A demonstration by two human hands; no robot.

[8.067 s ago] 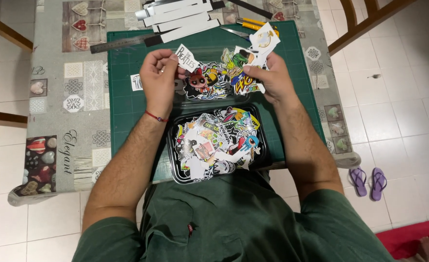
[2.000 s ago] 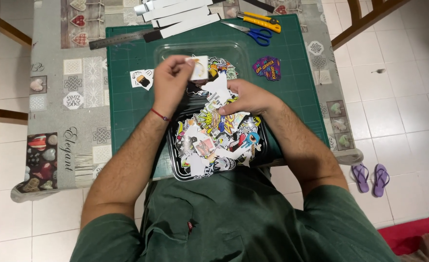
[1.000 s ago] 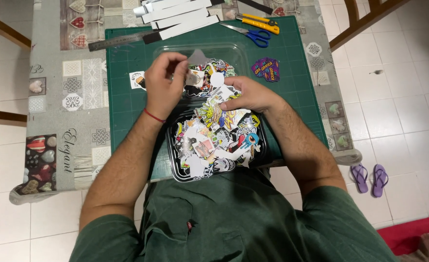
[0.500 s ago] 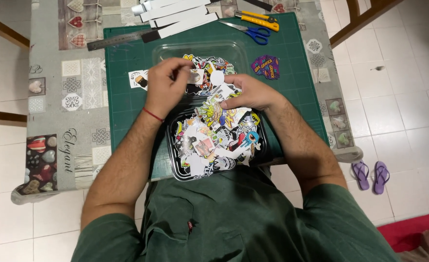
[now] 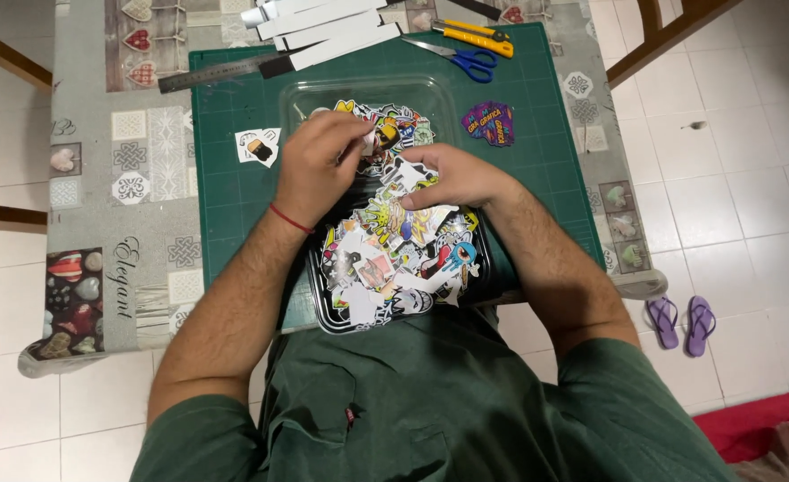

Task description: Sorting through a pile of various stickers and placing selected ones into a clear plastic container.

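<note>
Left hand [image 5: 323, 165] pinches one small sticker [image 5: 369, 143] in a closed grip over the clear tray [image 5: 323, 94] at twelve o'clock, while right hand [image 5: 452, 176] lies flat, fingers spread, steadying the sticker pile [image 5: 394, 259] in the black tray [image 5: 493, 268] at six o'clock.

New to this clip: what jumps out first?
The heap of colourful stickers filling a black tray at the table's near edge, on a green cutting mat. Both hands meet just above it: left hand pinching a small sticker, right hand flat on the pile.
</note>
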